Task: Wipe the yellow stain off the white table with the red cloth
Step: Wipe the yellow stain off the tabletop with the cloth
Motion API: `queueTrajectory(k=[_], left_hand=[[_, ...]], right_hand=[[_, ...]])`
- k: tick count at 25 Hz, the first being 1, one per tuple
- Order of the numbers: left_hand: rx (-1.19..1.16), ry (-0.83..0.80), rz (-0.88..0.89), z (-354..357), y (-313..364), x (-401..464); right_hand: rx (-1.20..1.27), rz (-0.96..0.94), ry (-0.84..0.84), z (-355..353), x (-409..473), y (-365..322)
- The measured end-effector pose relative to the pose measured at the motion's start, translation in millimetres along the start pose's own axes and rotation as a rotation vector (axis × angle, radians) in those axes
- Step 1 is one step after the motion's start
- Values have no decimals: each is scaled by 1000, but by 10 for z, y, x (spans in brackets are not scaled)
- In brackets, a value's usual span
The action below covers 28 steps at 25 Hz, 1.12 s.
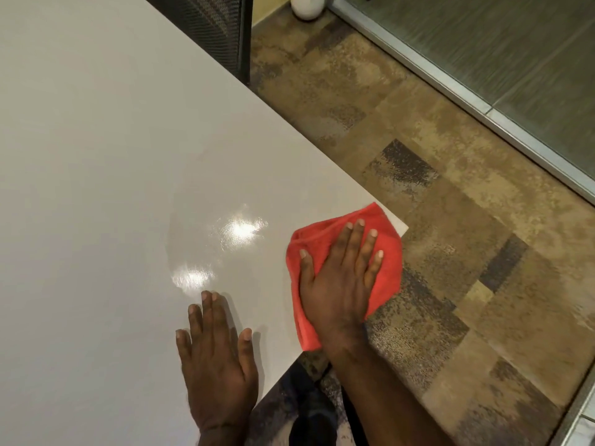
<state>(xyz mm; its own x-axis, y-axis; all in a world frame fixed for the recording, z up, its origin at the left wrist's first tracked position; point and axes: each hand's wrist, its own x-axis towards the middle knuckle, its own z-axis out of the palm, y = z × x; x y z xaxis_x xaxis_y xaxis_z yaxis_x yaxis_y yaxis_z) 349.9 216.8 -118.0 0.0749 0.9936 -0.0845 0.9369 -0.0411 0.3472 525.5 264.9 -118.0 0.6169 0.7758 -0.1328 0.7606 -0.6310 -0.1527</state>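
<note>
The white table (pixel 112 156) fills the left of the view, its corner pointing right. My right hand (pixel 341 278) lies flat with spread fingers on the red cloth (pixel 389 252), pressing it onto the table's right corner; part of the cloth hangs past the edge. My left hand (pixel 215 355) rests flat on the bare tabletop near the front edge, holding nothing. A wet, shiny patch (pixel 225 239) with light glare lies left of the cloth. No yellow stain shows on the surface.
Brown patterned carpet (pixel 434 204) lies right of the table. A dark mesh chair back (pixel 212 30) stands behind the far edge, a white round object (pixel 307 6) sits on the floor beyond it, and a glass partition with a metal frame (pixel 483 101) runs along the right.
</note>
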Motion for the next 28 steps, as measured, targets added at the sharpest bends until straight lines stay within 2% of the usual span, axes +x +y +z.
queueTrajectory(k=[6, 11, 15, 19, 22, 25, 26, 28], left_hand=[[-40, 23, -16, -20, 25, -16], [31, -17, -5, -70, 64, 9], [37, -23, 41, -70, 343, 295], [-4, 26, 40, 34, 756, 826], [12, 32, 30, 75, 807, 1133], [33, 64, -15, 71, 698, 1274], [35, 79, -44, 64, 654, 1291], [44, 98, -101, 55, 600, 1318]], right_hand=[[272, 194, 33, -105, 371, 280], [337, 183, 86, -172, 754, 488], [329, 112, 79, -188, 896, 619], [476, -40, -70, -256, 1179, 877], [737, -138, -332, -295, 1383, 1097], [1226, -6, -634, -244, 1398, 1273], [1322, 21, -665, -199, 1359, 1343], [1343, 19, -656, -148, 1276, 1458]])
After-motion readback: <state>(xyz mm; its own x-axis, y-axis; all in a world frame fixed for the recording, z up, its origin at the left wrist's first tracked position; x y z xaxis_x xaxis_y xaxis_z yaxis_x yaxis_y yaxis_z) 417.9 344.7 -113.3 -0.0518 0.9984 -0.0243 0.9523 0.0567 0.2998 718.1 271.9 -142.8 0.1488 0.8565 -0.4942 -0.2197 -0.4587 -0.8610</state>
